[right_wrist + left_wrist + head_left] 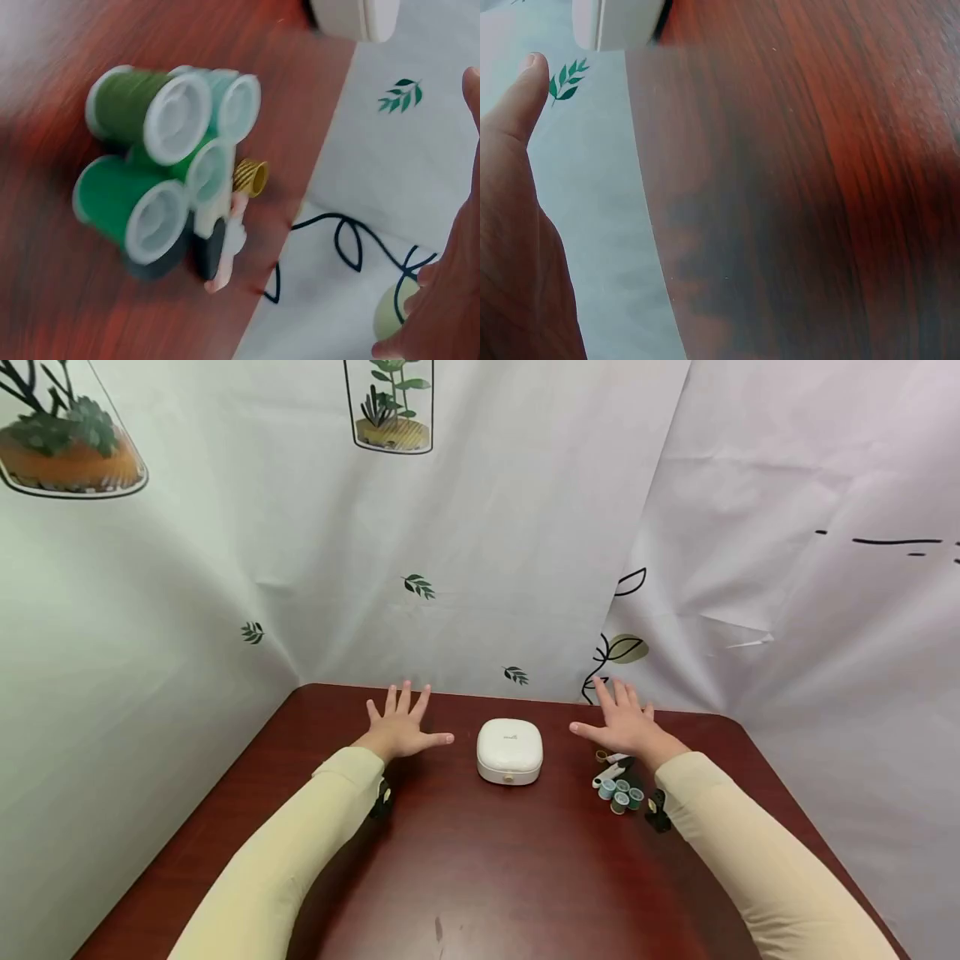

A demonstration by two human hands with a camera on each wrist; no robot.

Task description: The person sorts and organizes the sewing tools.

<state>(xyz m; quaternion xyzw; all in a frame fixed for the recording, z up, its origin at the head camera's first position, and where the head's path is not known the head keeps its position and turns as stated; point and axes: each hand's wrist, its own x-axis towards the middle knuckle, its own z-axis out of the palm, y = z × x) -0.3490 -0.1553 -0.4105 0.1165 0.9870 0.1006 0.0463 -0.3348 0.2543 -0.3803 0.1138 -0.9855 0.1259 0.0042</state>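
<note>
Both hands hover over the table with fingers spread, and neither holds anything. My left hand (400,732) is to the left of a white rounded box (510,747), its thumb pointing toward the box. The box has a closed lid and a small gold-toned clasp in front. To the box's right is my right hand (624,727), nearest to a cluster of sewing things. Several thread spools (620,802) in greens and pale blue stand together there. Beside them, in the right wrist view, lie a gold ribbed ring-like piece (252,178) and a dark-and-pale slender item (210,251), partly hidden by spools.
A dark red wooden table (480,877) with rounded far corners carries everything. White cloth (495,568) printed with leaves and plant jars hangs behind and at both sides. Small black devices sit at the left wrist (381,800) and the right wrist (657,812).
</note>
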